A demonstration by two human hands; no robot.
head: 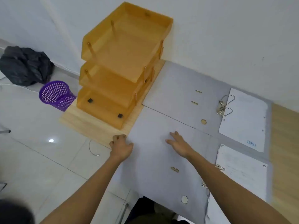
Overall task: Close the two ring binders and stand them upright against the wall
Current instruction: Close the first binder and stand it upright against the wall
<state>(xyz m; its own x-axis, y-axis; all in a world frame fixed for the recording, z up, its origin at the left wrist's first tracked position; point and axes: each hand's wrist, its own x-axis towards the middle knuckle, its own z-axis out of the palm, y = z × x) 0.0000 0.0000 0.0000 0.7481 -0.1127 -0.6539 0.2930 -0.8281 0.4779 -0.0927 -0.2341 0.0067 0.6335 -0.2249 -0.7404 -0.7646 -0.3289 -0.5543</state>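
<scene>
Two grey ring binders lie open and flat on the wooden desk. The far binder (181, 94) is beside the white wall (226, 38), with its metal rings (225, 105) up and white sheets (244, 120) on its right half. The near binder (155, 167) lies in front of it, its left cover reaching past the desk edge. My left hand (121, 145) curls its fingers on the left edge of the near binder's cover. My right hand (178, 143) rests flat and spread on that same cover. My right forearm hides part of the near binder's rings.
An orange three-tier letter tray (123, 62) stands on the desk (90, 125) against the wall, left of the binders. On the tiled floor to the left are a purple mesh basket (55, 95) and a dark crumpled bag (25, 66).
</scene>
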